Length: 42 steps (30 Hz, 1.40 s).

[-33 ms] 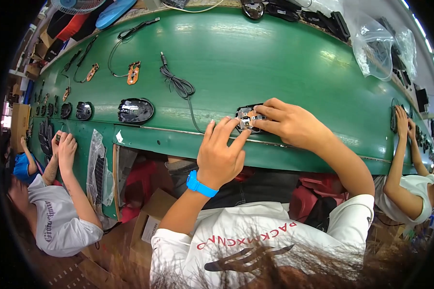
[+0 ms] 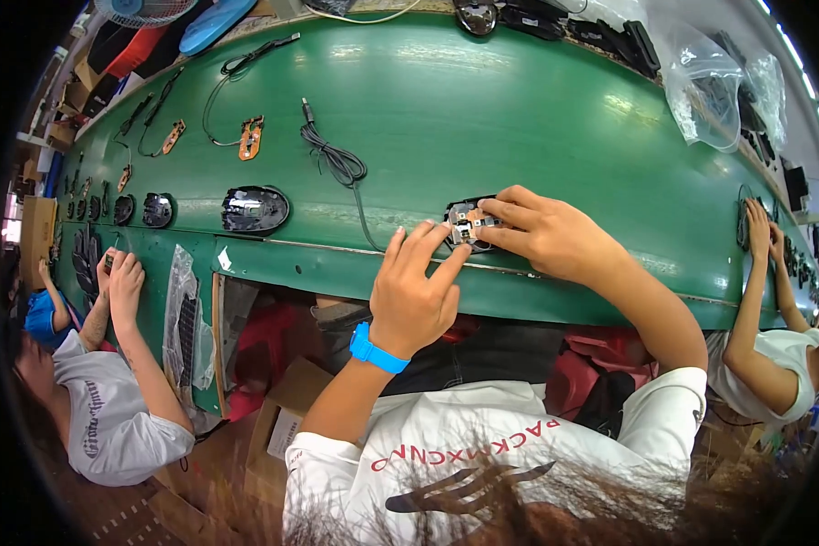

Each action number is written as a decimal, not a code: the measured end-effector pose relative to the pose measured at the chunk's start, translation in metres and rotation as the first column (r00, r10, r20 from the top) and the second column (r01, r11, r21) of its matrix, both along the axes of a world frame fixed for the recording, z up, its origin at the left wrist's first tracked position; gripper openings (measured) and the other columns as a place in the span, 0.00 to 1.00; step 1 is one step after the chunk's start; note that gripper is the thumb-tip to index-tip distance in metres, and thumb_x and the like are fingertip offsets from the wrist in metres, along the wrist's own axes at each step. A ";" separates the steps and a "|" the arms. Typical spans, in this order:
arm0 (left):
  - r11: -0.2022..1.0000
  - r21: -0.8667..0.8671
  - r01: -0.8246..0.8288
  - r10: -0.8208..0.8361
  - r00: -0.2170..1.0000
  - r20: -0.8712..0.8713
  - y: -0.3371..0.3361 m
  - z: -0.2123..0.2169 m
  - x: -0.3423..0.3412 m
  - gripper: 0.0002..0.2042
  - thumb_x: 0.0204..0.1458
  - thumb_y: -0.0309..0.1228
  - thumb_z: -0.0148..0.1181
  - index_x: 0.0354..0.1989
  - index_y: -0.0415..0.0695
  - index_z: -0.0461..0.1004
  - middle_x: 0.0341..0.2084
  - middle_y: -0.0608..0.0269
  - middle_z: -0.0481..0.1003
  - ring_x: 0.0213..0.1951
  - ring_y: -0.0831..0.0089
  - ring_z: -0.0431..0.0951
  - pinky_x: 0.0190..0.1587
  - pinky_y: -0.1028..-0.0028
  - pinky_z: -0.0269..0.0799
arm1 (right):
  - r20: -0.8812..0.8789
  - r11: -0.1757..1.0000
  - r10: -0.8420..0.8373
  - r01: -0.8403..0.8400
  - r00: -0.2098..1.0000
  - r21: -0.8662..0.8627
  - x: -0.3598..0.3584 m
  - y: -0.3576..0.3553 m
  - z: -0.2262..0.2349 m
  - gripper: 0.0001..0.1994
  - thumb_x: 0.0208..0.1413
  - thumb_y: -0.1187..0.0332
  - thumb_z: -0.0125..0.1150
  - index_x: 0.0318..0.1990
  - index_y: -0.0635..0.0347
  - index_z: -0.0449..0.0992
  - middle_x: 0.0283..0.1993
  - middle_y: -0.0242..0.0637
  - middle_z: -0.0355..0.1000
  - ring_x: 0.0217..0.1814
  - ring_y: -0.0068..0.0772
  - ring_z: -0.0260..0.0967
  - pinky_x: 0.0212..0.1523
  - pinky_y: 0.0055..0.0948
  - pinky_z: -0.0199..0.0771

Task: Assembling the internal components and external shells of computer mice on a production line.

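Note:
An open computer mouse [image 2: 460, 238] lies near the front edge of the green bench, its black shell holding an orange-brown circuit board [image 2: 492, 221]. My left hand [image 2: 416, 296] grips the mouse at its left side, fingertips at the upper edge and thumb at the lower edge. From the right, my right hand [image 2: 555, 237] has its fingers closed over the board and the shell's right end, hiding part of both. A coiled black cable [image 2: 338, 164] with a plug runs from behind the left fingers up the bench. My left wrist wears a blue watch [image 2: 378, 350].
Left of my hands rests a black mouse shell [image 2: 255, 209], with more shells beyond. Circuit boards with cables, such as one orange board [image 2: 251, 138], lie farther back. Clear plastic bags [image 2: 703, 96] hang at the back right. Co-workers sit on both sides.
My left hand and wrist have shifted very slightly to the left. My right hand and the mouse look the same.

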State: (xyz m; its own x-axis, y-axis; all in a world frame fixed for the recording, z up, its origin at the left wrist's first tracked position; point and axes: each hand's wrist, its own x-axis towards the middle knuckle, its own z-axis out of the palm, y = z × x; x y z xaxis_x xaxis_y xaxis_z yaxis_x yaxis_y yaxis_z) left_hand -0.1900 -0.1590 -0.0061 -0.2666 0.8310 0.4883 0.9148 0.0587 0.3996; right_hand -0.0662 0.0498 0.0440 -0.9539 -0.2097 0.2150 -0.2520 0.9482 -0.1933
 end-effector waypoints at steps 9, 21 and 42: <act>1.000 0.005 0.031 -0.031 0.999 0.034 0.001 -0.001 -0.001 0.23 0.41 0.19 0.54 0.48 0.45 0.82 0.55 0.52 0.74 0.61 0.50 0.71 0.64 0.46 0.63 | -0.030 0.999 -0.053 0.053 0.998 0.007 0.008 -0.006 -0.006 0.23 0.43 0.75 0.64 0.52 0.59 0.78 0.59 0.45 0.72 0.58 0.45 0.69 0.58 0.41 0.75; 0.977 -0.143 0.159 -0.166 0.985 -0.038 0.018 0.022 -0.009 0.24 0.45 0.20 0.54 0.55 0.48 0.76 0.60 0.54 0.70 0.63 0.50 0.67 0.66 0.42 0.55 | -0.182 0.970 -0.149 0.108 0.972 -0.219 0.024 -0.011 -0.027 0.25 0.38 0.76 0.60 0.51 0.61 0.77 0.60 0.48 0.71 0.59 0.51 0.69 0.58 0.46 0.74; 0.968 -0.154 0.199 -0.211 0.975 -0.070 0.035 0.023 -0.009 0.17 0.44 0.23 0.58 0.46 0.45 0.78 0.56 0.51 0.70 0.57 0.52 0.70 0.62 0.46 0.63 | -0.301 0.974 -0.223 0.197 0.927 -0.115 0.032 0.005 -0.028 0.19 0.34 0.73 0.63 0.41 0.57 0.80 0.44 0.36 0.75 0.49 0.41 0.71 0.48 0.41 0.74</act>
